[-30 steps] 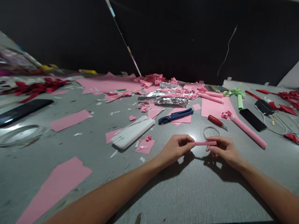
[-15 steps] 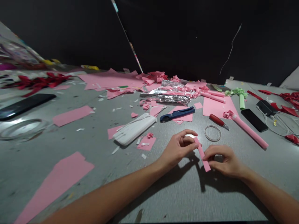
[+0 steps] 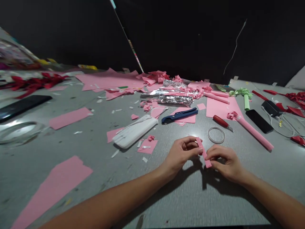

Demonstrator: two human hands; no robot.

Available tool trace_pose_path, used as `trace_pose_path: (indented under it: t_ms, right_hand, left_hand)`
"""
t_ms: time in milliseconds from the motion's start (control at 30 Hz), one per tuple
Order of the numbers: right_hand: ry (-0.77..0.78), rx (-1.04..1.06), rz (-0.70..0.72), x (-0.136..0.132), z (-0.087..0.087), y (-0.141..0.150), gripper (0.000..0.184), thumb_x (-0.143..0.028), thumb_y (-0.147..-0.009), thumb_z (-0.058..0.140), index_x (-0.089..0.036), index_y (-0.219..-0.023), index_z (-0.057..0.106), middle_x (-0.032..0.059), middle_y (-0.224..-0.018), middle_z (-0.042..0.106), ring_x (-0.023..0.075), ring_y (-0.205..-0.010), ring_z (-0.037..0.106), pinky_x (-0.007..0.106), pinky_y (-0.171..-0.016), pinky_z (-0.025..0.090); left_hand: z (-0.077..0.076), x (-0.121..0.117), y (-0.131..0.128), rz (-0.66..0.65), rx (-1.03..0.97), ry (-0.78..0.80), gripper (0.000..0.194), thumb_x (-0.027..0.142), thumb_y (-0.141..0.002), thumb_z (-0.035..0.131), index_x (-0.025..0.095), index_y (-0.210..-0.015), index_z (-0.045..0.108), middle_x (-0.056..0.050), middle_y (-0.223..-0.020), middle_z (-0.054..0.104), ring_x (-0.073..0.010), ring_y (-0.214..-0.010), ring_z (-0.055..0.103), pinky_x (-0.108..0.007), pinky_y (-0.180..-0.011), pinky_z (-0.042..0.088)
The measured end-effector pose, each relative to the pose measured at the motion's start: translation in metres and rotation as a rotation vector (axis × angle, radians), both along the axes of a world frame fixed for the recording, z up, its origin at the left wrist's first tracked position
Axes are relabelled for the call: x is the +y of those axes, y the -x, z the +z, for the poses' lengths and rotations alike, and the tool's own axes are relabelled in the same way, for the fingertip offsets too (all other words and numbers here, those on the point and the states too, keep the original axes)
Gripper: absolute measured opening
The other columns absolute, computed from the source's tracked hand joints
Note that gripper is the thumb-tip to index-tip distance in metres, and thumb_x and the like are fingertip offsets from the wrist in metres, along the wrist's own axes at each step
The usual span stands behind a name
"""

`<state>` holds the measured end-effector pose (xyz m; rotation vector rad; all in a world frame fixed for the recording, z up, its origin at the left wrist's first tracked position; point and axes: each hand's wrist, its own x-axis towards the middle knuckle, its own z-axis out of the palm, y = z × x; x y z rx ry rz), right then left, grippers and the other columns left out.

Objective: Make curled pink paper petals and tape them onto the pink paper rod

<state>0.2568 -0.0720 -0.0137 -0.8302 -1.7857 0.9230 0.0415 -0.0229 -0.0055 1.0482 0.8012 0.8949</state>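
A narrow pink paper strip [image 3: 204, 154] is held above the grey table between both hands. My left hand [image 3: 182, 152] pinches its upper end between thumb and fingers. Lower down, my right hand [image 3: 225, 161] grips the strip near its bottom end with thumb and forefinger. Just beyond the right hand lies a clear tape-like ring [image 3: 216, 135]. A red-handled knife [image 3: 221, 122] rests behind that ring, its blade pointing right. To the right lies a pink paper tube [image 3: 254, 133] with a crumpled flower-like end.
Left of the hands are a white power-bank-like block [image 3: 135, 132] and a blue-handled cutter [image 3: 179, 116]. Silver foil [image 3: 175, 99] and pink scraps spread along the back. A black phone [image 3: 259, 121] lies right, a dark phone-like object [image 3: 23, 106] left, near a large tape roll [image 3: 21, 133].
The strip has risen slightly and looks shorter as its lower end moves up and left. Both hands remain on it, and the view has shifted a little.
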Motion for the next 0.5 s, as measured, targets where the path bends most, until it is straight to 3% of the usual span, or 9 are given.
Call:
trace_pose_path:
  t_ms: [233, 400, 500]
  right_hand:
    - [-0.230, -0.189, 0.027, -0.0009, -0.0071, -0.0006, 0.020, -0.015, -0.108, 0.066, -0.024, -0.121, 0.079, 0.0069, -0.106, 0.076, 0.0172, -0.088, 0.073, 0.027, -0.075, 0.058]
    - [-0.245, -0.220, 0.032, -0.0023, -0.0064, -0.0012, 0.019, -0.016, -0.109, 0.066, -0.024, -0.119, 0.081, 0.0056, -0.102, 0.075, 0.0160, -0.083, 0.072, 0.026, -0.072, 0.058]
    - [-0.246, -0.235, 0.002, -0.0029, -0.0051, -0.0017, 0.018, -0.020, -0.110, 0.066, -0.026, -0.117, 0.082, 0.0082, -0.110, 0.076, 0.0180, -0.089, 0.073, 0.028, -0.074, 0.060]
  left_hand:
    - [-0.0013, 0.0009, -0.0021, -0.052, 0.048, -0.065, 0.030, 0.034, -0.073, 0.093, 0.016, -0.088, 0.074, -0.002, -0.078, 0.071, -0.0141, -0.072, 0.064, -0.027, -0.070, 0.051]
    - [-0.0037, 0.0000, -0.0036, -0.015, 0.114, -0.180, 0.022, 0.031, -0.076, 0.086, 0.017, -0.084, 0.072, -0.002, -0.080, 0.071, -0.0157, -0.074, 0.065, -0.028, -0.072, 0.052]
    - [-0.0033, 0.0003, -0.0041, -0.029, 0.136, -0.193, 0.021, 0.033, -0.078, 0.086, 0.017, -0.083, 0.073, -0.003, -0.079, 0.071, -0.0161, -0.072, 0.065, -0.029, -0.070, 0.052]
